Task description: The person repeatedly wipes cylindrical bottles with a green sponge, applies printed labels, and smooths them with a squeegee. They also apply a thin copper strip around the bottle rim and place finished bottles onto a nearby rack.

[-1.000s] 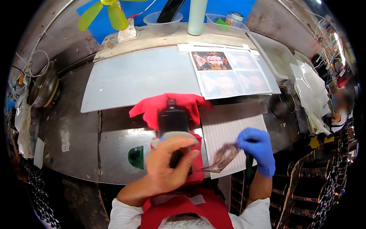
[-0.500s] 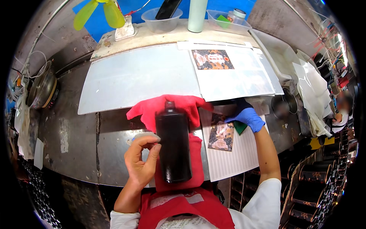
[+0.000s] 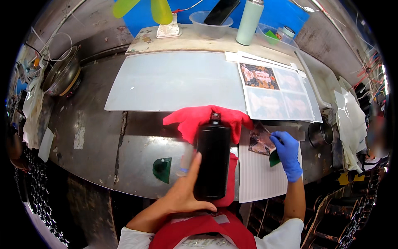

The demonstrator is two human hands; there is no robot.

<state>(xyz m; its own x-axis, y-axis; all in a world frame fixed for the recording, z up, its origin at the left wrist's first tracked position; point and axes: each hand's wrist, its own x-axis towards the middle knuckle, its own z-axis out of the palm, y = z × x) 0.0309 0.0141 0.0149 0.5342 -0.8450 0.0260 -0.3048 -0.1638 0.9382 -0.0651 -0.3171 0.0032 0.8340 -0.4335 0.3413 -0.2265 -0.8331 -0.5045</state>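
Note:
A black bottle (image 3: 213, 162) lies on a red cloth (image 3: 188, 120), its neck pointing away from me. My left hand (image 3: 185, 195) is against the bottle's lower left side, fingers stretched along it and thumb spread past its base. Something pale and blurred covers some of its fingertips. In a blue glove, my right hand (image 3: 289, 153) pinches the edge of a dark patterned decal (image 3: 260, 141) over a white striped sheet (image 3: 265, 182). A green scraper (image 3: 274, 158) shows beneath that hand, partly hidden. Another green scraper (image 3: 162, 170) lies on the metal table left of the bottle.
Beyond the cloth lies a pale board (image 3: 178, 81) with printed decal sheets (image 3: 286, 101) at its right. A plastic bowl (image 3: 203, 29) holding a phone, a pale green flask (image 3: 250, 23) and a fan (image 3: 168, 30) stand behind. A metal pan (image 3: 62, 76) sits far left.
The view has shifted, so the scene sits further right. My left hand has gone from a pinch to spread fingers beside the bottle. The gloved right hand has come nearer, gripping the decal's edge.

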